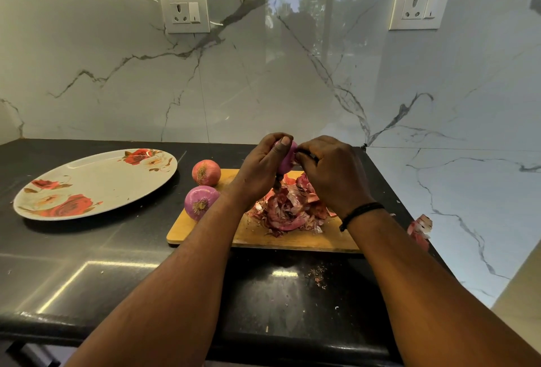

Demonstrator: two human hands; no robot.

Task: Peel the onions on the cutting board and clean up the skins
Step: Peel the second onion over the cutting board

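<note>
My left hand grips a purple onion above the wooden cutting board. My right hand pinches at the onion's top right side, fingers curled against it. A heap of red and pink onion skins lies on the board under both hands. Two more onions sit at the board's left end: a peeled purple one near the front and an orange-skinned one behind it.
A large oval plate with a rose pattern lies on the black counter to the left. Loose skin pieces rest by the marble wall at right. Small skin crumbs dot the counter in front of the board.
</note>
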